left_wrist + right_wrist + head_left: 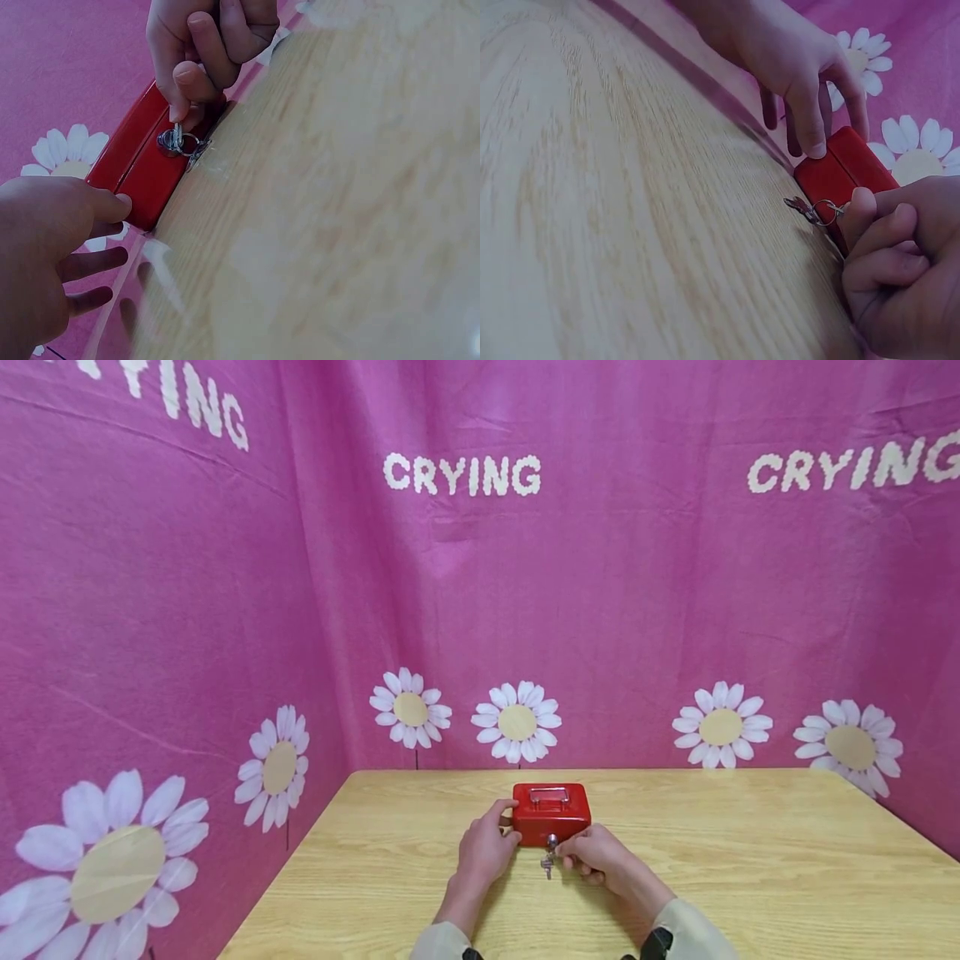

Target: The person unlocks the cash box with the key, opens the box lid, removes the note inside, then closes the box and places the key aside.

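Observation:
A small red metal cash box (531, 833) with a silver lid handle (550, 795) stands on the table, its lid down. My left hand (486, 850) holds the box's left end, thumb at the front corner and index finger farther back. At the front, my right hand (603, 856) pinches a key (178, 133) that sits at the round silver lock (166, 141). From it hangs a key ring (826, 212) with a spare key (801, 207). My right fingertips partly hide the key in the right wrist view.
The light wooden table (735, 868) spreads around the box. Behind and to the left hangs a pink cloth (600, 610) with white daisies and lettering, meeting the table's back edge.

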`<state>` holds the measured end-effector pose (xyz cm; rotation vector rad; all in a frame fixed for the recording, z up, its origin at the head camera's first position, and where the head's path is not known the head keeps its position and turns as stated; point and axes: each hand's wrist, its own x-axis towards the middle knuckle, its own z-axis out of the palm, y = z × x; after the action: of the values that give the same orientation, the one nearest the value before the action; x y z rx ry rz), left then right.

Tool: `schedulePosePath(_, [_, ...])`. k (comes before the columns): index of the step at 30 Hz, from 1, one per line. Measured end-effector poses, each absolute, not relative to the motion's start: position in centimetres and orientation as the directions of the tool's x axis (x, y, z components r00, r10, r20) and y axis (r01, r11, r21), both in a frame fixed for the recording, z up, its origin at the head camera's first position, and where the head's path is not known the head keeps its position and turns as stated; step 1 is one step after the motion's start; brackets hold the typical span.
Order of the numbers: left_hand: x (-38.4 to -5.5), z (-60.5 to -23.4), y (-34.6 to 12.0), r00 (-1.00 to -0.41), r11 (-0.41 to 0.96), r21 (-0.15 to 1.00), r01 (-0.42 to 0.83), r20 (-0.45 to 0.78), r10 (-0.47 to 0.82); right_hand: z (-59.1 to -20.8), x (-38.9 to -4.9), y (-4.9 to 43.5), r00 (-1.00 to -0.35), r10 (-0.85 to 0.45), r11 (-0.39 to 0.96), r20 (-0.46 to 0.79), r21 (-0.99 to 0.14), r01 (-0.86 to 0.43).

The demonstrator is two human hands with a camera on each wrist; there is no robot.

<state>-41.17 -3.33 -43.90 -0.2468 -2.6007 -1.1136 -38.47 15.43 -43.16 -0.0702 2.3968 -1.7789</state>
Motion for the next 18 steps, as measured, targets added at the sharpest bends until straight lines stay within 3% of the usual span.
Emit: schedulePosePath(18, [-41.09, -43.94, -3.42, -0.933, 0.677, 0.674, 0.295, 0.356, 0.052, -43.49, -38.60, 15.59, -0.977, -0.188, 0.229, -0.102, -0.972, 0.058])
